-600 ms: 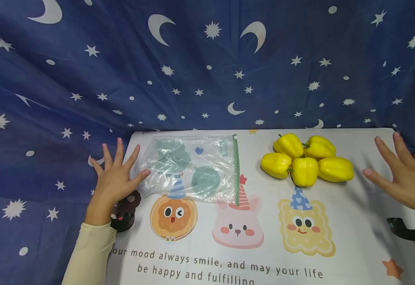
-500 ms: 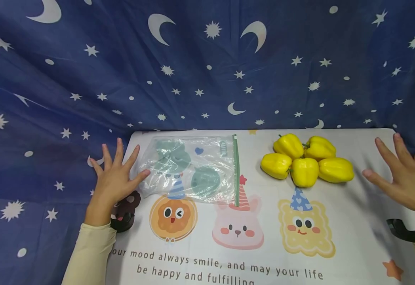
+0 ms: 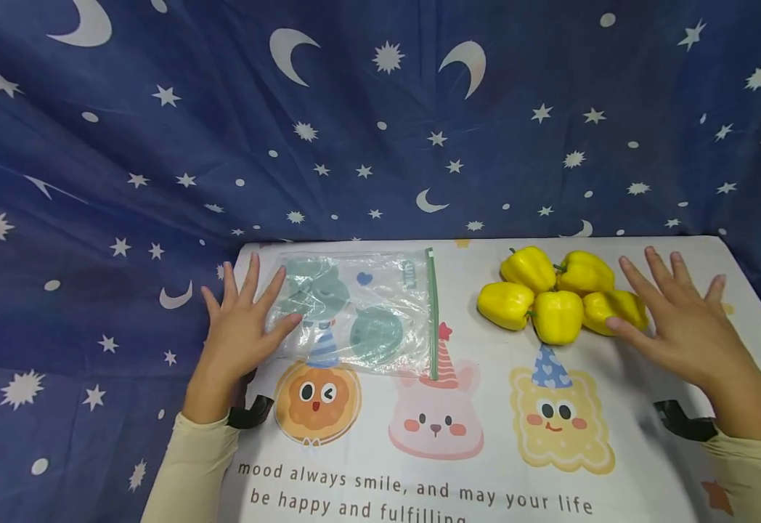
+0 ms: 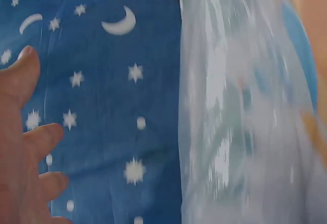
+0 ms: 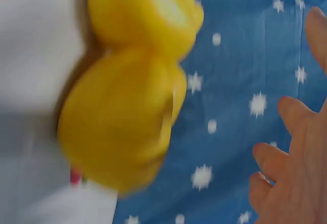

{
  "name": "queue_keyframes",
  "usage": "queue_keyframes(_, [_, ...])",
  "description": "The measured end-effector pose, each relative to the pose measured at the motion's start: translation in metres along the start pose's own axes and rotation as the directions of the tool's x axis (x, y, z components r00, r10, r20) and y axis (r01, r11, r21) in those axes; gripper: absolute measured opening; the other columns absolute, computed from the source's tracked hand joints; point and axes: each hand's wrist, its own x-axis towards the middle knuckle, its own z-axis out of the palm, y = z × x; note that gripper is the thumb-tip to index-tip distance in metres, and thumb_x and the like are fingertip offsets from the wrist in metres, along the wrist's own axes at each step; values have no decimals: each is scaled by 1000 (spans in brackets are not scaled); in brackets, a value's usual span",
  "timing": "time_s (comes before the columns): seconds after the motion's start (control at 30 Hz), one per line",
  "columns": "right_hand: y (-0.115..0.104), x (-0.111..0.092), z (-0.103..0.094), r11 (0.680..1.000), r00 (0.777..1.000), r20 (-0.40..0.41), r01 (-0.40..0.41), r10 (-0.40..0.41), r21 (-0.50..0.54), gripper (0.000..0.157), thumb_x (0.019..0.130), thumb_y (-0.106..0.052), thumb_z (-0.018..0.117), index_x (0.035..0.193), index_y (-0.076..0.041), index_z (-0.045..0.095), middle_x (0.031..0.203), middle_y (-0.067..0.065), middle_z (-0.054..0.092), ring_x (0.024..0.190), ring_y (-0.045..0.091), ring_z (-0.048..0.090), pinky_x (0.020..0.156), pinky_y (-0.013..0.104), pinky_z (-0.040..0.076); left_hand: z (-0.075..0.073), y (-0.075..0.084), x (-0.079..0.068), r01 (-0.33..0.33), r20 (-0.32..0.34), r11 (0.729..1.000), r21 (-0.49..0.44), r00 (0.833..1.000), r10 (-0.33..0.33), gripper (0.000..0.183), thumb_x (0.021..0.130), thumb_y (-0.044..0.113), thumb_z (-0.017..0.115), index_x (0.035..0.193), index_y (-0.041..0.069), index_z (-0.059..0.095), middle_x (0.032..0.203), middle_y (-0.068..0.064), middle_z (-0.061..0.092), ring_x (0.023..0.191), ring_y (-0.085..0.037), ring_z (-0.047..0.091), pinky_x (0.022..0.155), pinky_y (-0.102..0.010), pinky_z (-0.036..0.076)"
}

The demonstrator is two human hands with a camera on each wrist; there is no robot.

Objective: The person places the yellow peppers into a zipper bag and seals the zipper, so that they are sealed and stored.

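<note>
My left hand [image 3: 239, 327], fingers spread and holding nothing, is at the left end of a clear zip bag [image 3: 380, 298]. Its thumb and index finger overlap the bag in the head view. The bag lies flat, with its green zip strip [image 3: 432, 312] on the right side. Several yellow bell peppers [image 3: 558, 317] sit in a cluster to the right of the bag. My right hand [image 3: 684, 323] is spread as well, with nothing in it, and its thumb overlaps the rightmost pepper [image 3: 599, 311] in the head view. In the right wrist view that pepper [image 5: 117, 122] looms large and blurred beside the hand.
A white tablecloth [image 3: 459, 483] printed with cartoon faces and lettering covers the table. Behind and to the left hangs a dark blue curtain [image 3: 354, 109] with moons and stars. Dark straps [image 3: 684, 421] show at both wrists.
Both hands have moved inward: the left one rightward to the bag's end, the right one leftward to the peppers. The bag and peppers have stayed in place.
</note>
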Motion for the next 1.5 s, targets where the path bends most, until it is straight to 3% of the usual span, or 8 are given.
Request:
queue_keyframes(0.17, [-29,12,11,989,993,-20,117,-116,91,92,95,-56,62,166,-25,12,173,12,1,158,42,-2,117,69,-20,15,31,9,-56,-11,996,-73,998,55,80,94,71,50,161,31,31,173,-9,9,156,-46,-10,111,-84,-8])
queue_keyframes(0.4, [-75,30,29,965,975,0,221,-223,142,90,94,-56,64,165,-29,15,172,11,13,158,39,12,122,70,-1,51,66,19,-104,29,978,-179,993,111,72,100,67,42,161,30,31,172,-8,15,155,-49,0,114,-82,6])
queue_keyframes(0.53, [-98,39,40,955,967,9,252,-256,157,86,96,-56,62,165,-28,18,171,11,19,157,37,17,123,69,8,68,80,26,-97,54,959,-265,992,115,67,104,62,38,161,26,33,170,-8,20,156,-47,5,119,-76,12])
queue_keyframes(0.77, [-127,55,57,931,947,10,312,-320,190,83,97,-61,57,164,-25,23,169,11,24,157,37,20,125,66,11,92,102,38,-65,84,907,-416,990,110,64,108,55,33,160,18,35,168,-12,26,155,-48,14,122,-71,14])
queue_keyframes(1.0, [-156,72,74,898,921,14,377,-390,226,80,100,-54,57,162,-12,29,166,15,32,154,36,28,125,59,20,115,111,44,2,91,850,-526,994,54,65,108,56,32,159,16,38,167,-12,31,157,-40,16,125,-62,17])
queue_keyframes(1.2, [-175,83,88,897,922,59,356,-383,263,73,102,-41,60,158,-1,34,165,18,32,149,38,37,120,53,35,127,116,46,49,83,797,-601,997,1,63,107,54,39,155,13,45,163,-11,39,156,-36,22,125,-60,21])
queue_keyframes(1.5, [-190,96,102,916,931,123,305,-345,262,68,104,-36,58,155,3,36,163,22,33,149,39,38,117,52,40,139,112,43,110,123,776,-621,992,-43,57,108,49,42,155,17,46,163,-3,40,157,-26,22,126,-57,18])
